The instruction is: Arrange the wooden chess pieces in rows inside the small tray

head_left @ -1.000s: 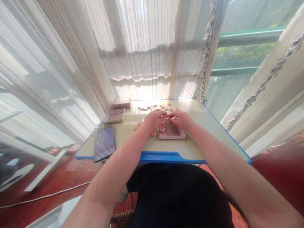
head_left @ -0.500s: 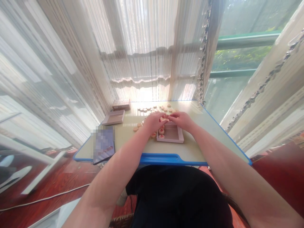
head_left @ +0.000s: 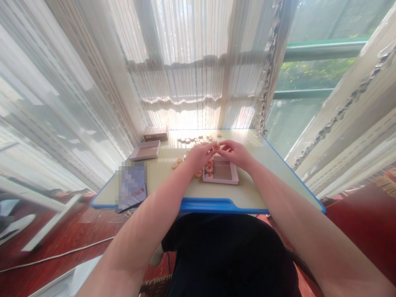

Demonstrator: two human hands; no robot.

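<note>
A round xiangqi piece [head_left: 216, 147] with a red character is held up between my two hands, above the far edge of a shallow open box [head_left: 229, 181]. The fingertips of my left hand [head_left: 199, 156] pinch it from the left. From the right, the thumb and fingers of my right hand [head_left: 234, 152] close on the same piece. Along the box's left wall lies a column of red-marked pieces [head_left: 209, 169]. Another red-marked piece [head_left: 198, 174] rests on the table just outside that wall. My left hand hides part of the loose pieces behind it.
Several loose pale pieces [head_left: 187, 140] lie toward the back of the blue-edged table [head_left: 173, 189]. An open box lid or tray [head_left: 145, 151] and a closed flat box [head_left: 155, 133] stand at the back left. A tablet-like object [head_left: 133, 187] lies front left. Curtains hang behind.
Both hands have risen slightly, and the piece between them now shows its red-marked face toward me. The whole view has shifted a little.
</note>
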